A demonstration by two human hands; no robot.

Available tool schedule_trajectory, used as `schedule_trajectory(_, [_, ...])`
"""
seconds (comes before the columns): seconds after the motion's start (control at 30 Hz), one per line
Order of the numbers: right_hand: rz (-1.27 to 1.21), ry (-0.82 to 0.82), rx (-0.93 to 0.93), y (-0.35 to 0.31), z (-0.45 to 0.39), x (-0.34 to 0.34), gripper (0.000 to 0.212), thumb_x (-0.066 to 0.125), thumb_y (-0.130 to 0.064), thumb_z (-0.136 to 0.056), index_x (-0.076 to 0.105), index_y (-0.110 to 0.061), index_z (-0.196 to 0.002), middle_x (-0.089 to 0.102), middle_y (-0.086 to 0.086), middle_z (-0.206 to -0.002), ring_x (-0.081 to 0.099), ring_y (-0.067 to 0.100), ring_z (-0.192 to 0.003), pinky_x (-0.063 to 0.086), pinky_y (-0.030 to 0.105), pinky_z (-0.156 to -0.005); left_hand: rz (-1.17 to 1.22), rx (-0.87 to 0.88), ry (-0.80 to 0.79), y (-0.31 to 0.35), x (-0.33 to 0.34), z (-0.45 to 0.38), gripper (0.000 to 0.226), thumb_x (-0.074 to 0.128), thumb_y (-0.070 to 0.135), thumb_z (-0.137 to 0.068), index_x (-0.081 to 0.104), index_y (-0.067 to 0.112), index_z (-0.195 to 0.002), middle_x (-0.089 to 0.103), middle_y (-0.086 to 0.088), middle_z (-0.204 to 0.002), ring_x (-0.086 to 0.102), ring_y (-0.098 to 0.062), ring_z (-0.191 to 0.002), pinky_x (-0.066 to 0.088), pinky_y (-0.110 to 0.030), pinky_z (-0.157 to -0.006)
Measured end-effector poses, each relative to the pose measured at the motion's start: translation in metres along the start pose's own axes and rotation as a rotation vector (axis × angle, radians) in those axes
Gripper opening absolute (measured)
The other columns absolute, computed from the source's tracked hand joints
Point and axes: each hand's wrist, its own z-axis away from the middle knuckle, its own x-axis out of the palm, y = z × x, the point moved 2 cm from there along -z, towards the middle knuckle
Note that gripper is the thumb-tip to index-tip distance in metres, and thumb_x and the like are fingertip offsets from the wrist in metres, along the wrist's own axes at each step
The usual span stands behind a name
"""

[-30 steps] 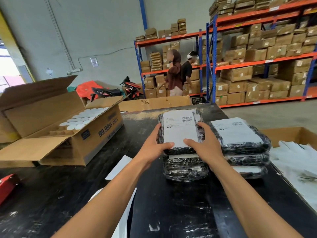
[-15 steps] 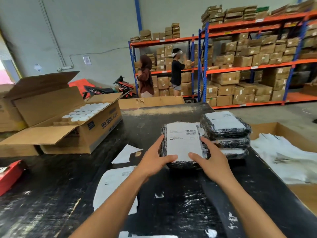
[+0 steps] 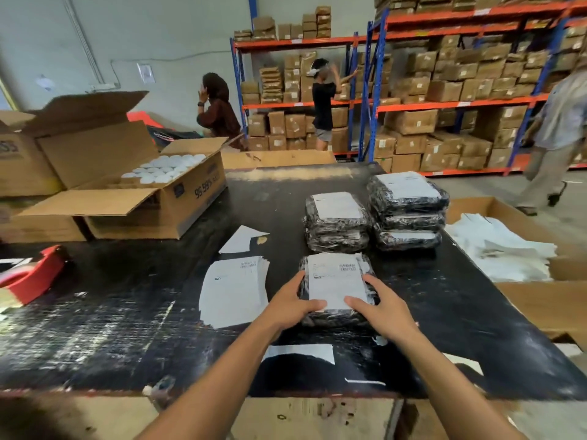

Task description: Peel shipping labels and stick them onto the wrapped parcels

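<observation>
We've got both hands on the labelled parcel [image 3: 337, 289], lying on the black surface [image 3: 127, 312] before the two parcel stacks [image 3: 336, 222]: left hand [image 3: 293, 304] and right hand [image 3: 382, 308] grip its sides, fingers curled, thumbs on the label [image 3: 336, 279]. Label sheets [image 3: 233, 292] just left.

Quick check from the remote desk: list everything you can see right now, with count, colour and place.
held parcel: 1, black wrap with white label, near centre of table
parcel stacks: 2, black with white labels, behind held parcel
label sheets: 1 pile, white, left of held parcel
table: 1, black, scuffed
open carton: 1, brown, white round lids inside, table's left rear
tape dispenser: 1, red, far left
backing paper: heap, white, in carton right of table
shelving: blue and orange, brown boxes, background
people: 3, background
left hand: grips parcel's left edge
right hand: grips parcel's right edge
</observation>
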Motion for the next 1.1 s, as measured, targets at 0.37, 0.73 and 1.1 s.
schedule_trajectory(0.37, [0.196,0.013,-0.030,-0.011,-0.012,-0.003,0.069,0.069,-0.038,-0.081,0.040,-0.016,-0.139,0.016,0.010,-0.156,0.021,0.025,-0.142,0.028,0.037,-0.108,-0.240,-0.024,-0.084,0.013,-0.013,-0.003,0.079,0.071,0.026,-0.082,0.027,0.026,-0.148,0.044,0.004,-0.147,0.043,-0.016,-0.131,0.031,-0.028,-0.108])
schedule_trajectory(0.73, [0.093,-0.051,-0.283,-0.103,-0.071,0.055,0.028,0.068,-0.035,-0.082,0.061,-0.021,-0.105,0.063,-0.008,-0.087,0.062,0.014,-0.089,0.053,0.034,-0.080,-0.458,-0.030,0.403,0.015,-0.132,-0.031,0.071,0.066,0.024,-0.088,0.027,0.021,-0.148,0.043,-0.008,-0.146,0.051,-0.027,-0.125,0.048,-0.035,-0.093])
schedule_trajectory(1.1, [0.419,-0.325,-0.224,-0.130,-0.118,0.145,0.051,0.058,-0.058,-0.080,0.050,-0.018,-0.112,0.058,0.005,-0.112,0.058,0.024,-0.095,0.045,0.031,-0.068,-0.467,-0.335,0.318,-0.053,-0.185,-0.051,0.084,0.069,0.051,-0.079,0.027,0.027,-0.148,0.046,-0.003,-0.144,0.054,-0.020,-0.121,0.041,-0.021,-0.079])
